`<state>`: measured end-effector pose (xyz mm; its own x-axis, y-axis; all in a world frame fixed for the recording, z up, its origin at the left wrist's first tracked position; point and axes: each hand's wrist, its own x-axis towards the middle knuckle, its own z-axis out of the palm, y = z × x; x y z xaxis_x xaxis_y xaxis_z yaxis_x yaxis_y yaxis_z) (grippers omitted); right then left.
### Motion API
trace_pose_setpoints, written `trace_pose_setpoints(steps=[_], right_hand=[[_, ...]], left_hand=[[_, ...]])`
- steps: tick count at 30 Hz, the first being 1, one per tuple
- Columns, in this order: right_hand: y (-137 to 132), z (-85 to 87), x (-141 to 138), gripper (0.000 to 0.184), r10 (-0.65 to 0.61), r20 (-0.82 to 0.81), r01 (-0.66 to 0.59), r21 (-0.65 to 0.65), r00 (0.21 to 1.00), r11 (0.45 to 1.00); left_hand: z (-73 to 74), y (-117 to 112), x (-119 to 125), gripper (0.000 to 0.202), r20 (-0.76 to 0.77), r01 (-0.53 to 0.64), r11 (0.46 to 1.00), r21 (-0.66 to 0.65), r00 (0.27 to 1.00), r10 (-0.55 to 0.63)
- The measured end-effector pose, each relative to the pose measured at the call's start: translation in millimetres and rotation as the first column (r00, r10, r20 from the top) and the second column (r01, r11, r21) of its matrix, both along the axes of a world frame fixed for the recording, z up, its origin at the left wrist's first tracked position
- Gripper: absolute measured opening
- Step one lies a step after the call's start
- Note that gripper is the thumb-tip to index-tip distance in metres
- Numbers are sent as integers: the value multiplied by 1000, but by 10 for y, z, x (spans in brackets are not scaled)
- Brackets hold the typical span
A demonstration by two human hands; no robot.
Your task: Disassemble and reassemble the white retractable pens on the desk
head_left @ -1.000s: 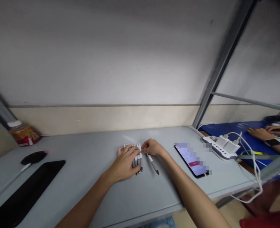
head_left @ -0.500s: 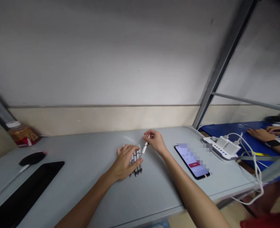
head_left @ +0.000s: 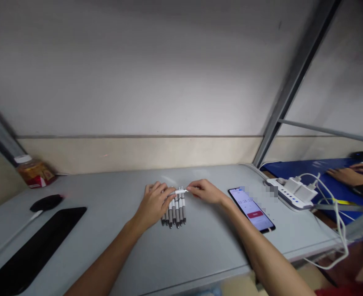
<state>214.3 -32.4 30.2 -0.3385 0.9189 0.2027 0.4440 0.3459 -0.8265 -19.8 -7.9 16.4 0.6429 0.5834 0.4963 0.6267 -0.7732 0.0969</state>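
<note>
Several white-and-grey pens (head_left: pixel 176 211) lie side by side on the grey table, their grey ends towards me. Above their far ends, one more pen (head_left: pixel 180 191) with a white barrel is held level, crosswise to the row. My left hand (head_left: pixel 156 202) is closed on its left end with thumb and fingers, and its other fingers are bent over the row's left side. At the pen's right end, my right hand (head_left: pixel 206 191) pinches the thin silvery end between thumb and fingertips. The fingers partly hide both ends of that pen.
Right of my hands lies a phone (head_left: pixel 253 210) with a lit timer screen. Beyond it are a power strip (head_left: pixel 287 194) with plugs and loose white cables (head_left: pixel 343 230). A bottle (head_left: pixel 35 172), a black round item (head_left: pixel 46 203) and a black slab (head_left: pixel 42 250) lie left. Another person's hands (head_left: pixel 347 176) rest far right.
My left hand has moved off the row's middle and now grips the pen. That pen has turned from steeply slanted to level, and my right hand has come down to its right end.
</note>
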Motion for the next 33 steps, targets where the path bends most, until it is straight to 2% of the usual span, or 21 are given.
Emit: trace_pose_setpoints(steps=[2,5,9,12,14,15,17,19,21,23,25,30,33], right_hand=[[-24,-35,47,40,44,5,-44,-79,999,996],[-45,-46,60,42,29,-116,-57,-241,993,969],[-69,-7,63,46,8,-322,-169,-474,947,864],[-85,-14,65,50,-4,-408,-238,-540,913,807],[-92,-39,51,48,5,-426,-261,-543,905,798],[-95,-53,37,46,10,-422,-257,-534,907,806],[-101,-72,-2,44,23,-372,-208,-465,928,860],[-109,-77,-50,43,42,-252,-120,-306,967,944],[-115,-74,-94,39,14,-114,-23,-78,993,997],[-118,-70,-123,30,-46,-33,49,121,998,991],[-117,-72,-134,25,-99,-17,100,219,995,971],[-108,-92,-121,33,-174,76,159,172,982,972],[-88,-111,-102,17,-214,5,207,240,977,949]], left_hand=[[-2,3,-1,29,-37,-17,999,39,999,18],[17,-33,30,30,-62,-13,995,98,998,19],[49,-67,53,32,-87,26,989,144,996,-13],[57,-63,45,32,-94,31,988,150,995,-17],[60,-58,38,30,-91,24,989,144,996,-11],[60,-56,35,29,-83,18,990,137,996,-7],[55,-47,28,26,-60,9,993,114,998,-2],[39,-29,19,24,-30,2,997,73,1000,0],[10,-2,7,23,-2,-1,1000,19,1000,2],[-24,24,-2,24,27,-11,999,-31,1000,12],[-53,40,-5,26,49,-27,998,-60,998,30],[-77,24,14,29,54,-22,997,-73,998,26],[-75,15,24,30,67,-37,996,-87,997,43]])
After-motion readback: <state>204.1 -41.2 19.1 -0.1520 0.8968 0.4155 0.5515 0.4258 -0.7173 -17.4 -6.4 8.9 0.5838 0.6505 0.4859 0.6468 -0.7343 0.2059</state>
